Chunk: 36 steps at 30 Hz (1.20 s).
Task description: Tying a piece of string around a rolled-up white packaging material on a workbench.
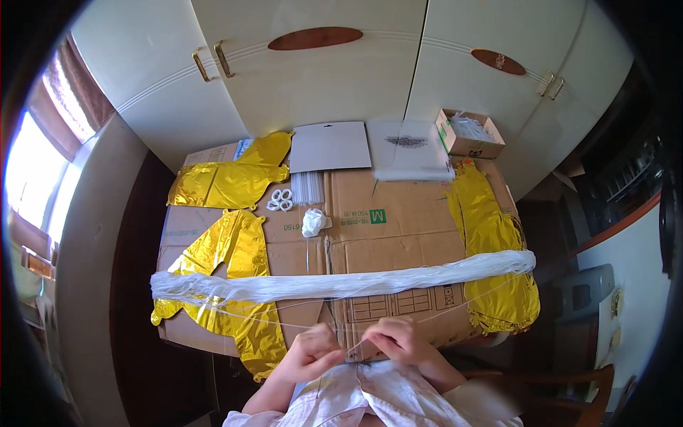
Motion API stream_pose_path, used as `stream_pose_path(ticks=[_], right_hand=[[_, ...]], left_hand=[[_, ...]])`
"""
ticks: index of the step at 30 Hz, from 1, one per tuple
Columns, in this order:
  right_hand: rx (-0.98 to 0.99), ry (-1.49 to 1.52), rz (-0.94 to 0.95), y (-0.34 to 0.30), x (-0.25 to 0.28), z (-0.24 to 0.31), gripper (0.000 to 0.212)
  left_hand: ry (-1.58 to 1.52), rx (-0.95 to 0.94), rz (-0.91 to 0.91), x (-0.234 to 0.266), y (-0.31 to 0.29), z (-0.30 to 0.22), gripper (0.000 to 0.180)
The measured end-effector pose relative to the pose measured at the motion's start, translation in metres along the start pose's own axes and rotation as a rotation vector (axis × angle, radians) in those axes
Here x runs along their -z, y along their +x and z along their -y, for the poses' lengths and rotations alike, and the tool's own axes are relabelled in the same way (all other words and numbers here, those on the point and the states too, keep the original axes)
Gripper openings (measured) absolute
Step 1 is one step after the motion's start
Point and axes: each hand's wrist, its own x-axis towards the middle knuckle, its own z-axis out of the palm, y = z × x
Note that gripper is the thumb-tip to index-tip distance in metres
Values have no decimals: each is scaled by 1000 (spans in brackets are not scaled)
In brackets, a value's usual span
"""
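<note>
Close to the front edge of the cardboard, my left hand [313,353] and my right hand [400,339] are both closed, a short gap apart. A thin white string [356,347] runs between their pinched fingers. Loose strands trail from near the hands toward both ends of a long bundle of white strings [341,285], which lies across the cardboard from left to right. Under its left end is a flat gold foil balloon [245,267]; several folded gold foil balloons [491,235] lie under its right end.
Flattened cardboard [398,245] covers the table. Farther back are more gold foil [228,183], white rings [287,194], clear straws [307,188], a crumpled white wad [313,223], a grey-white card [331,147], clear plastic bags [405,153] and an open box [466,149]. Cabinets stand behind.
</note>
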Motion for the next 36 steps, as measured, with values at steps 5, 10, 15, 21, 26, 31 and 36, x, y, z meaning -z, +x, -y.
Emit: stream_pose_path(ticks=[5,10,15,21,26,31,36], right_hand=[[25,-94,231,-7,-13,1,9],[-1,99,214,-1,-1,4,10],[18,36,349,-10,-18,-7,14],[1,124,181,-2,-6,-6,11],[19,41,339,-7,-12,-1,9],[-34,107,80,2,-5,-4,8],[6,63,220,-7,-14,-3,9]], left_hand=[[-179,30,-196,-2,3,-6,18],[93,-68,75,6,4,-1,15],[-821,222,-338,-15,6,-16,8],[-147,-45,49,-3,9,-1,10],[-39,36,-312,-15,11,-3,14],[89,-82,37,-9,9,2,7],[116,33,-291,-18,12,-2,7]])
